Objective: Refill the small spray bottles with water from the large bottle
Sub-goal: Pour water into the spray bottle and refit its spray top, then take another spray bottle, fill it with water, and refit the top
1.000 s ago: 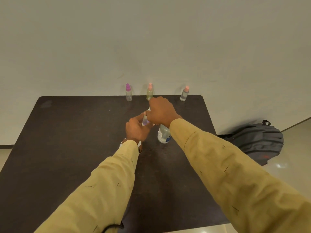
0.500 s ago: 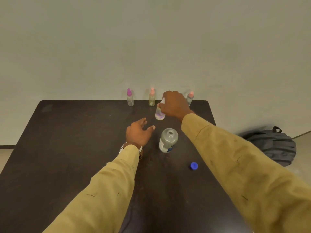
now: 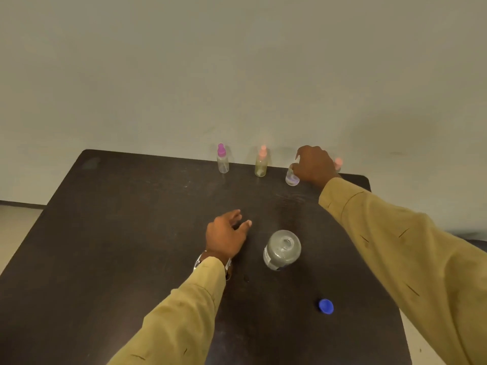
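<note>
I see the right hand (image 3: 313, 167) far out at the back edge of the dark surface (image 3: 105, 233). Its fingers are curled round the top of a small spray bottle (image 3: 292, 178), which looks to stand on the surface. Left of it stand a pink-topped bottle (image 3: 261, 164) and a purple-topped bottle (image 3: 223, 159), both upright in a row by the wall (image 3: 237, 75). Another pink top (image 3: 338, 162) peeks out from behind the right hand. The left hand (image 3: 226, 237) is near the middle, fingers loose, holding nothing. Just to its right stands the large bottle (image 3: 282, 250), upright, its mouth open. A blue cap (image 3: 326, 306) lies nearer to me, apart from the bottle.
</note>
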